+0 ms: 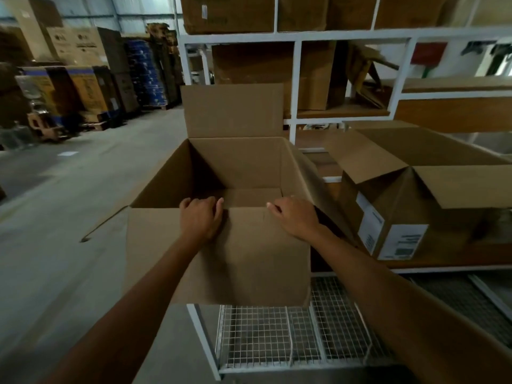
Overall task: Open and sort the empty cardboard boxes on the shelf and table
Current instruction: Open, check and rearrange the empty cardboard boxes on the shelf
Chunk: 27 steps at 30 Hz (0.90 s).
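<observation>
A large empty cardboard box [235,167] stands open in front of me, its far flap upright and its near flap [221,259] folded down toward me. My left hand [201,216] grips the box's near rim, fingers curled over the fold. My right hand [295,216] holds the same rim further right, its fingers bent over the edge. A second open box [399,217] with white labels sits to the right on a wooden shelf.
A white metal shelf frame [296,79] rises behind the boxes, with more cardboard boxes [266,76] stored on it. A wire mesh rack [291,336] lies below the box. Stacked cartons [83,79] line the far left; concrete floor [55,217] spreads left.
</observation>
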Available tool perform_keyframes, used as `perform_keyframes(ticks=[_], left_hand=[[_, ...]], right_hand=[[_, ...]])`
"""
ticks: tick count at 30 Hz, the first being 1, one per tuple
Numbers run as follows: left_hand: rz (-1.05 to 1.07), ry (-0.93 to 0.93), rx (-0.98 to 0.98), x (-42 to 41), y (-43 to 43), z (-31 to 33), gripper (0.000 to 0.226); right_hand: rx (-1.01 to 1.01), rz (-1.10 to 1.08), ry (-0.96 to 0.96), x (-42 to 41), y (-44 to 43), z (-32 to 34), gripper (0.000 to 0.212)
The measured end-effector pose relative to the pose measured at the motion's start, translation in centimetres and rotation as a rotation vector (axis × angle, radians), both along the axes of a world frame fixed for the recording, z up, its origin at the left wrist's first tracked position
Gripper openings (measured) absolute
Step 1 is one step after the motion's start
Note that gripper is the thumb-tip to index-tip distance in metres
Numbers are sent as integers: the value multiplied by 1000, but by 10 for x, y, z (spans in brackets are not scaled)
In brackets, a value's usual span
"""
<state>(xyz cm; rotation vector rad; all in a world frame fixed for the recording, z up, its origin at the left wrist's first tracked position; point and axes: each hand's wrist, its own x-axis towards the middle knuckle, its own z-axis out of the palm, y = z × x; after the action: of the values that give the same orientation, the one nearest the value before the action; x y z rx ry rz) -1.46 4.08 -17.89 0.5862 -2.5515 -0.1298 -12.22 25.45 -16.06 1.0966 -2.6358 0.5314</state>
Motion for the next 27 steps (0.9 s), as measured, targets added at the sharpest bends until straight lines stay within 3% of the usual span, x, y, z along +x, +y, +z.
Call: perform_keyframes(ticks=[3,7,11,23,27], left_hand=[[-127,60,50,-9,43,5,36],[-329,240,158,-10,124,12,50],[-523,377,298,-4,227,13,40],[-857,286,583,-41,458,-13,56],[-931,241,647,-62,525,-17,49]], right_hand=[[-47,80,-94,9,31,2,30],[-243,76,-127,26,96,6,50],[-416,-64,-112,42,184,3,55],[-716,-525,-143,73,436,-50,63],[-791,-611,-113,70,490,-54,65]])
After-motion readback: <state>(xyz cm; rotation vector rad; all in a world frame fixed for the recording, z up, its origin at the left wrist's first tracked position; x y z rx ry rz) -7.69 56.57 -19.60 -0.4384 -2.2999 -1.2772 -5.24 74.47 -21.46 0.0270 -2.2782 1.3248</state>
